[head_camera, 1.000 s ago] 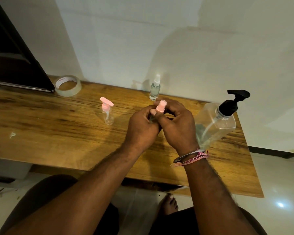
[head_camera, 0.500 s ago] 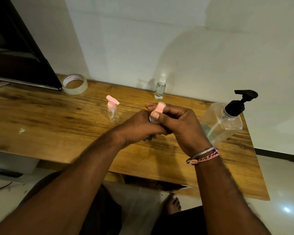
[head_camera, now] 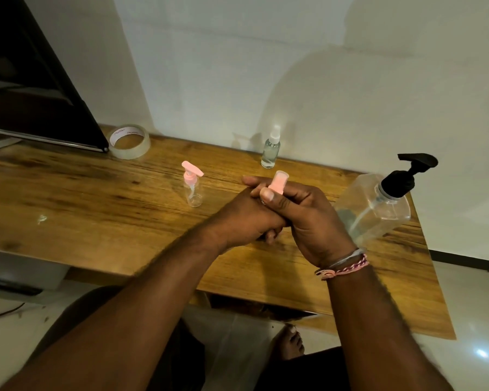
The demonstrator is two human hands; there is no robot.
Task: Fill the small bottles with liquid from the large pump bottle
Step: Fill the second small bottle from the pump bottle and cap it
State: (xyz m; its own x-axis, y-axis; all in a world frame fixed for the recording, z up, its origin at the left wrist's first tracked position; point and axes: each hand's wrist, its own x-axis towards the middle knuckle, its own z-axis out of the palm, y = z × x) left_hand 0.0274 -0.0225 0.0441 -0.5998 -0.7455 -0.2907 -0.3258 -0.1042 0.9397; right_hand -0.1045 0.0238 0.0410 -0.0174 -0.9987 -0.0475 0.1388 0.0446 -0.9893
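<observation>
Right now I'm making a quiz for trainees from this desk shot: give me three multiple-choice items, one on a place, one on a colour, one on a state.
1. Where does the tape roll lie?
A. back left of the table
B. beside the large pump bottle
C. on the floor

2. What colour is the large pump bottle's pump head?
A. pink
B. white
C. black

3. What is happening to the pink-capped small bottle?
A. standing alone on the table
B. gripped by both the left hand and the right hand
C. lying on its side

Answers: 1 A, it sits by the dark screen at the back left. 2 C, the pump is black above a clear body. 3 B, both hands close round it and only the cap shows.
</observation>
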